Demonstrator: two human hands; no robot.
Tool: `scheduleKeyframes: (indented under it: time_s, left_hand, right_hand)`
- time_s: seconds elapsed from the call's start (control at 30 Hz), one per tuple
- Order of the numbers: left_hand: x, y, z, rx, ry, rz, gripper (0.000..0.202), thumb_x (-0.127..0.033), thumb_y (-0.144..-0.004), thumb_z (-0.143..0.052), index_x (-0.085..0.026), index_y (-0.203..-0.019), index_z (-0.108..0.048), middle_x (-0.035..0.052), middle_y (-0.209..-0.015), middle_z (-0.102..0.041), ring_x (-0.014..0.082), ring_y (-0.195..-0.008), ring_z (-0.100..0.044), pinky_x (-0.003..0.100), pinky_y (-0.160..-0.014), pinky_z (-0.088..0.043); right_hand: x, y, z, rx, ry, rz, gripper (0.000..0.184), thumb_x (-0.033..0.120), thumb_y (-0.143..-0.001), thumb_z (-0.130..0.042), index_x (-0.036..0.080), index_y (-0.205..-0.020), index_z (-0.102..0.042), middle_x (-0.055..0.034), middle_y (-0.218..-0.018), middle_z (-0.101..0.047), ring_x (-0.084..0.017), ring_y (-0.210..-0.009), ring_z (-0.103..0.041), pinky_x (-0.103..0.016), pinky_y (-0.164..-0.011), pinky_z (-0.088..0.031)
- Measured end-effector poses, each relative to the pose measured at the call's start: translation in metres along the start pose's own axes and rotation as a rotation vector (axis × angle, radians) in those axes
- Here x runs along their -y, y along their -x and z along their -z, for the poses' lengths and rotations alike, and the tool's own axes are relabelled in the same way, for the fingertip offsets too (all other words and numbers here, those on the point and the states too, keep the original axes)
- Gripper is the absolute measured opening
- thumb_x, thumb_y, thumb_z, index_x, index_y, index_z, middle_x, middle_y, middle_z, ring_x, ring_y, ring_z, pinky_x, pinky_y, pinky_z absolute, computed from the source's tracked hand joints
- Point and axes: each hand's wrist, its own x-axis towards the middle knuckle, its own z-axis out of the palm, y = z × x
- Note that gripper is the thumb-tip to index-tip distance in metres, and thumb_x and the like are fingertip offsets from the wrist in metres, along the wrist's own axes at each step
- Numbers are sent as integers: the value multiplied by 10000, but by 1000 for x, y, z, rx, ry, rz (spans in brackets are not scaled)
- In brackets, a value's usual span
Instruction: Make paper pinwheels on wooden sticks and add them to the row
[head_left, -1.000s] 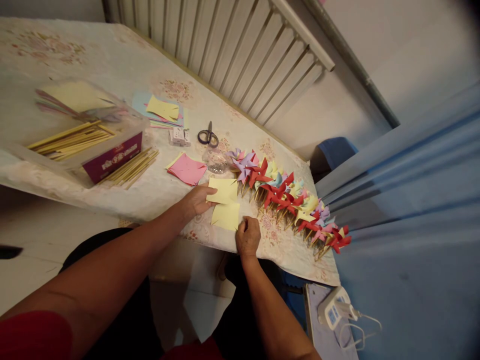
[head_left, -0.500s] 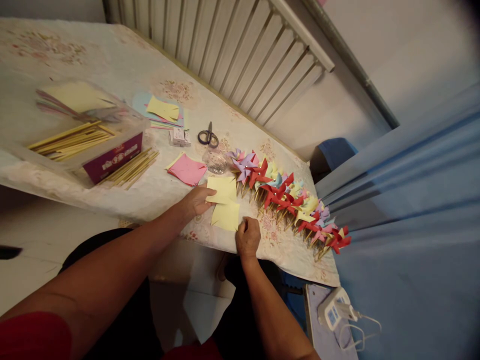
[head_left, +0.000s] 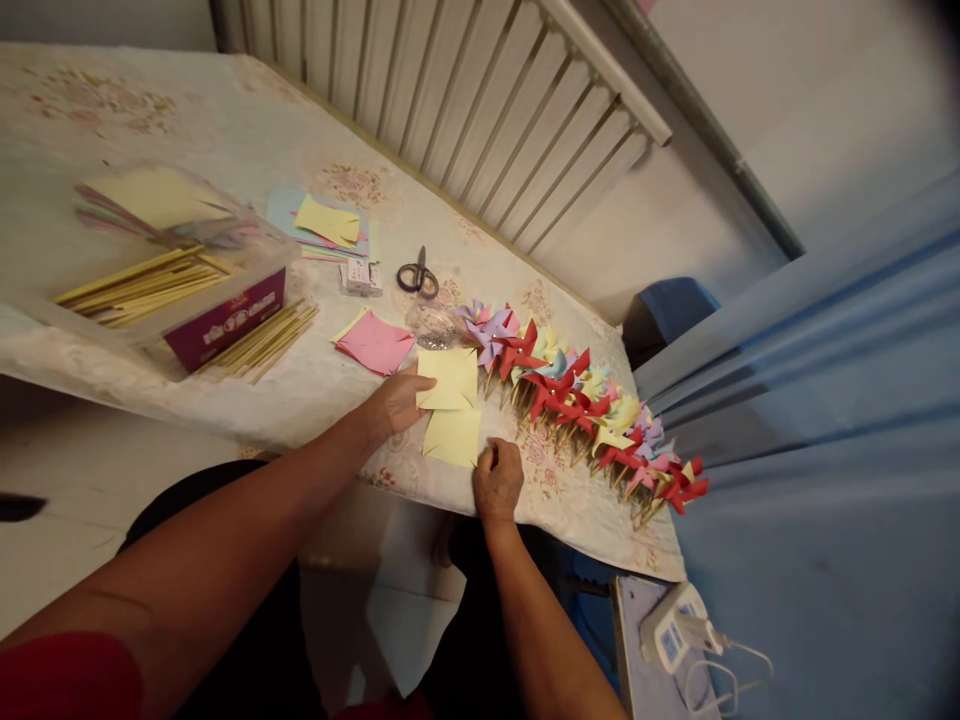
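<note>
Between thumb and fingers my left hand (head_left: pixel 401 398) pinches the left edge of a yellow paper square (head_left: pixel 448 380) with slits cut in from its corners. Another yellow paper square (head_left: pixel 452 438) lies just below, partly covered by the first. Beside its lower right corner rests my right hand (head_left: pixel 498 478), fingers curled; whatever they hold, if anything, is hidden. Left of the squares is a small stack of slit pink paper (head_left: pixel 375 342). A clear dish of small metal pins (head_left: pixel 435 325) sits just behind them.
Finished paper pinwheels (head_left: pixel 574 390) on sticks line the right side of the table. A plastic box (head_left: pixel 225 325) holds thin sticks, with a loose stick bundle (head_left: pixel 266 340) alongside. Scissors (head_left: pixel 418 275), a small white box (head_left: pixel 360 277) and paper sheets (head_left: pixel 326 220) lie farther back. A power strip (head_left: pixel 673 628) stands lower right.
The upper yellow square has turned a little and shifted slightly up and right in my left hand. My right hand has barely moved.
</note>
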Motion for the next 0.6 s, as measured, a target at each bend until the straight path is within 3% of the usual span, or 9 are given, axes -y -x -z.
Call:
scheduleKeyframes:
  time_s: [0.2, 0.37, 0.6]
  left_hand:
    - [0, -3, 4, 58, 26, -14, 516, -14, -660, -642, -106, -1166, -680, 154, -1062, -760, 306, -1038, -711, 465, -940, -558]
    - [-1, -5, 4, 44, 31, -8, 489, -68, -718, -665, -122, -1204, -672, 154, -1070, -758, 295, -1008, -723, 459, -923, -569]
    - [1, -10, -8, 9, 79, -57, 511, -81, -762, -609, -102, -1272, -624, 154, -1077, -755, 285, -997, -726, 433, -917, -570]
  right_hand:
    - [-1, 0, 1, -37, -163, -123, 234, 209, -896, -457, 159, -968, -674, -81, -882, -689, -200, -839, -630, -329, -812, -493]
    - [10, -9, 4, -189, -268, -299, 218, 256, -896, -482, 164, -940, -674, -62, -838, -710, -177, -732, -635, -300, -725, -501]
    - [54, -37, 0, -171, -352, 123, 181, 216, -951, -480, 189, -941, -659, -44, -790, -670, -157, -716, -636, -293, -692, -510]
